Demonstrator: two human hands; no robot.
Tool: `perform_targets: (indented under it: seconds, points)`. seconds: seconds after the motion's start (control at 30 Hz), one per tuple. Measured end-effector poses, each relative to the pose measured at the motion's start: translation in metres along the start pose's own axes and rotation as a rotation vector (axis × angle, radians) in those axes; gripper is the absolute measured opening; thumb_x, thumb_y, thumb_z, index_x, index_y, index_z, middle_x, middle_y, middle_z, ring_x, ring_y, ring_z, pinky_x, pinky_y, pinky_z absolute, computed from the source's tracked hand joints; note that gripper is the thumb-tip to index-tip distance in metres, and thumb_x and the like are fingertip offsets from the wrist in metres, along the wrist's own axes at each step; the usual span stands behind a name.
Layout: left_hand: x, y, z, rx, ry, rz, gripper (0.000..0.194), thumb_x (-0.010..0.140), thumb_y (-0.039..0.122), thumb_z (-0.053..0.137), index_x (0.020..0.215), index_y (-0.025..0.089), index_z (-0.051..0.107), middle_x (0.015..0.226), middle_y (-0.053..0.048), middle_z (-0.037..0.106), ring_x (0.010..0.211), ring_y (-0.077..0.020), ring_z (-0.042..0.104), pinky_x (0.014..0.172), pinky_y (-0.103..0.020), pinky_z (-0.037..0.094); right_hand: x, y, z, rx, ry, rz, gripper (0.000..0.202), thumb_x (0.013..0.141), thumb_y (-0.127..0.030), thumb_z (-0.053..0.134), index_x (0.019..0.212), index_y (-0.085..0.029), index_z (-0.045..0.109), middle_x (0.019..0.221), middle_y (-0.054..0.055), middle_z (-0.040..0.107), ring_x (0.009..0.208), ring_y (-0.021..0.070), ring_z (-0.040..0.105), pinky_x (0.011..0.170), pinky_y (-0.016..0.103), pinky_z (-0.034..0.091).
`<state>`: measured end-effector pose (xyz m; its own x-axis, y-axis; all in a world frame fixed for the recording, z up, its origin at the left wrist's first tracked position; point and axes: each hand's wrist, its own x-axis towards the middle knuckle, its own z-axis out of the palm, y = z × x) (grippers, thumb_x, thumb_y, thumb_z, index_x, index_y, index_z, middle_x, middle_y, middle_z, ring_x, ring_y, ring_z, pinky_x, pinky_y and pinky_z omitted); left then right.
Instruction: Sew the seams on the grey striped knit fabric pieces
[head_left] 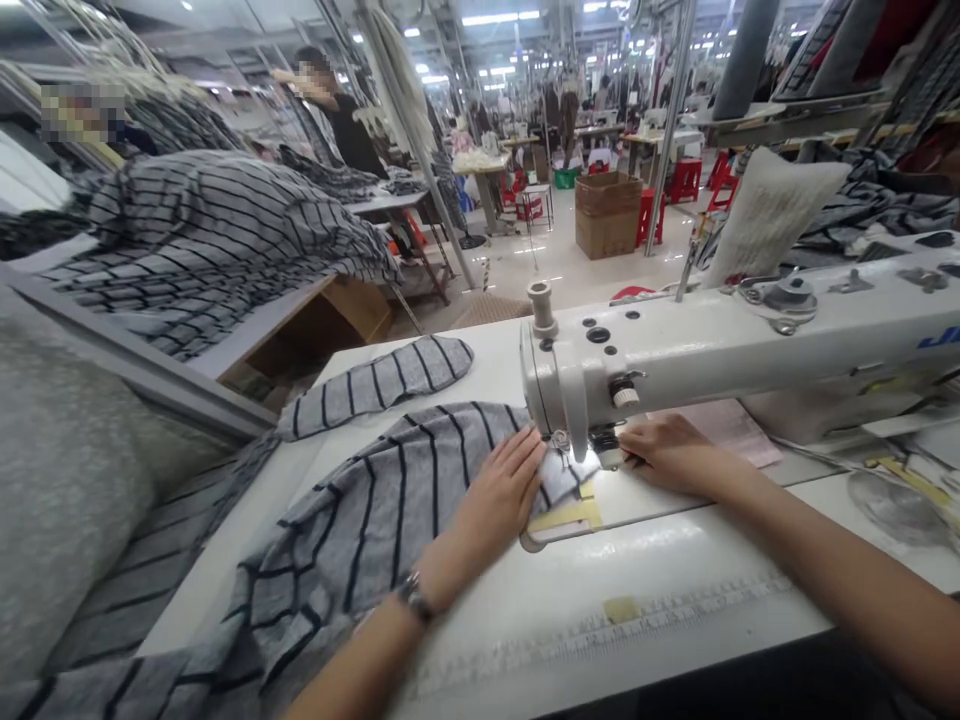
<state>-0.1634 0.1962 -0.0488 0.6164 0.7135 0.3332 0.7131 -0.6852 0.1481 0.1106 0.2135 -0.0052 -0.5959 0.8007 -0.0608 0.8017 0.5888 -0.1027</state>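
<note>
Grey fabric with dark stripes (pixel 405 480) spreads over the left of the sewing machine bed, its right end under the needle area of the white sewing machine (pixel 675 340). My left hand (pixel 510 475) lies on this fabric just left of the presser foot, fingers stretched out together and pressing it flat. To the right of the needle, my right hand (pixel 667 455) has its fingers bent together close to the machine head. What its fingertips hold, if anything, is hidden. A second striped piece (pixel 382 385) rests behind, along the table's back edge.
A measuring tape strip (pixel 570 640) runs along the table front. Pink material (pixel 739 432) lies beneath the machine arm. Striped fabric is heaped on a table (pixel 225 230) at left, where a person (pixel 352 130) stands. A cardboard box (pixel 607 215) sits on the floor beyond.
</note>
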Motion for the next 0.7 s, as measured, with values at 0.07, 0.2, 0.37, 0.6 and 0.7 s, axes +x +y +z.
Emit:
perform_targets:
  seconds: [0.07,0.2,0.37,0.6,0.7]
  points:
    - [-0.03,0.003,-0.014,0.031,-0.024,0.069,0.038,0.099,0.02,0.039,0.134,0.014,0.053,0.135,-0.013,0.061,0.13,-0.0262,0.053,0.105,-0.048,0.05,-0.001,-0.003,0.004,0.012,0.012,-0.044,0.016,0.085,-0.008,0.056,0.089,-0.018,0.068,0.082,0.005,0.069,0.07,0.0183,0.06,0.059,0.027,0.032]
    - [-0.049,0.0,-0.041,-0.033,-0.047,0.095,0.036,0.099,0.017,0.038,0.13,0.019,0.056,0.135,-0.009,0.061,0.127,-0.0201,0.056,0.102,-0.034,0.052,-0.006,-0.036,0.017,0.073,0.077,-0.282,0.015,0.098,-0.016,0.052,0.104,-0.017,0.066,0.085,0.004,0.068,0.07,0.0142,0.057,0.057,0.024,0.035]
    - [0.016,-0.039,-0.043,0.036,-0.002,-0.112,0.019,0.093,0.021,0.048,0.099,0.015,0.065,0.099,-0.01,0.066,0.092,-0.0226,0.067,0.082,-0.037,0.059,-0.013,-0.078,0.022,0.108,0.291,-0.725,0.025,0.102,-0.03,0.048,0.103,-0.011,0.065,0.102,0.01,0.066,0.08,0.0173,0.056,0.054,0.029,0.038]
    - [-0.014,-0.039,-0.078,0.003,0.065,0.122,0.02,0.096,0.019,0.043,0.09,0.02,0.063,0.116,-0.011,0.067,0.109,-0.0233,0.062,0.103,-0.046,0.047,-0.017,-0.074,0.022,0.05,0.296,-0.737,0.032,0.103,-0.032,0.047,0.088,-0.011,0.066,0.093,0.011,0.064,0.087,0.0184,0.058,0.053,0.028,0.038]
    - [-0.042,-0.031,-0.089,-0.084,-0.08,0.194,0.019,0.098,0.021,0.045,0.091,0.022,0.063,0.108,-0.005,0.072,0.095,-0.0161,0.069,0.089,-0.027,0.053,-0.017,-0.074,0.025,0.063,0.273,-0.727,0.035,0.104,-0.031,0.044,0.086,-0.01,0.066,0.087,0.008,0.062,0.078,0.018,0.056,0.051,0.031,0.037]
